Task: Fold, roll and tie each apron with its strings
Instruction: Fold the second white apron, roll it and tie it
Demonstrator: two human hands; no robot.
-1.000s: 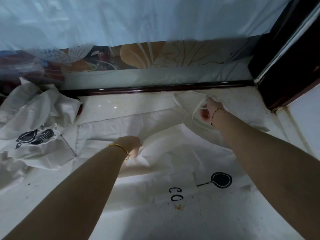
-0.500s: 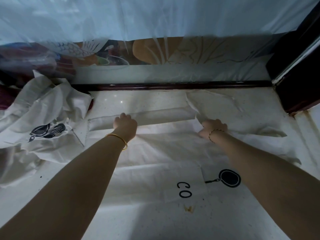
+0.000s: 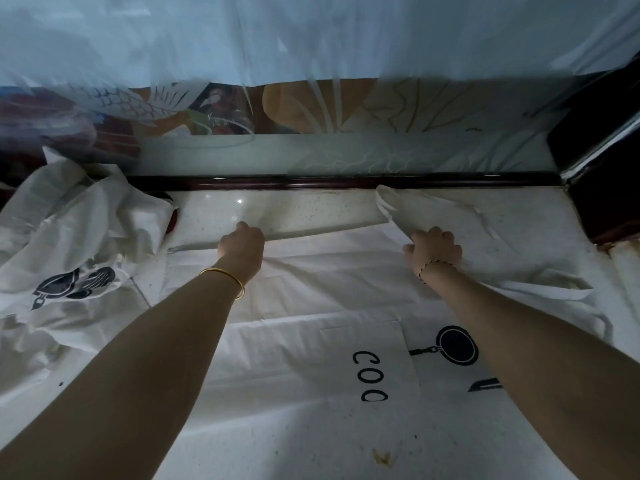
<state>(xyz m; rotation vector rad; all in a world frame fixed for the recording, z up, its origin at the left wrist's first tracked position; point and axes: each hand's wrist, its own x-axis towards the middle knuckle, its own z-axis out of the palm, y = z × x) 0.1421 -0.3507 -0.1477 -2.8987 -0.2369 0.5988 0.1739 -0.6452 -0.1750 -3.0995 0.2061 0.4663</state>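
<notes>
A white apron (image 3: pixel 311 341) with black print lies spread flat in front of me, a folded band (image 3: pixel 311 220) of its cloth running across its far end. My left hand (image 3: pixel 242 245) grips the near edge of that band at its left part, fingers curled over the cloth. My right hand (image 3: pixel 434 249) grips the cloth at the band's right end, knuckles up. White strings (image 3: pixel 485 223) trail off to the right past my right hand.
A crumpled pile of other white aprons (image 3: pixel 69 244) with black prints lies at the left. A dark wooden rail (image 3: pixel 329 181) and a painted panel under plastic sheeting close off the far side. A dark frame (image 3: pixel 602 188) stands at the right.
One second ago both hands lifted loose cloth; they laid it down as a flat folded band at the far end. Since half a second ago they hold nearly still on it.
</notes>
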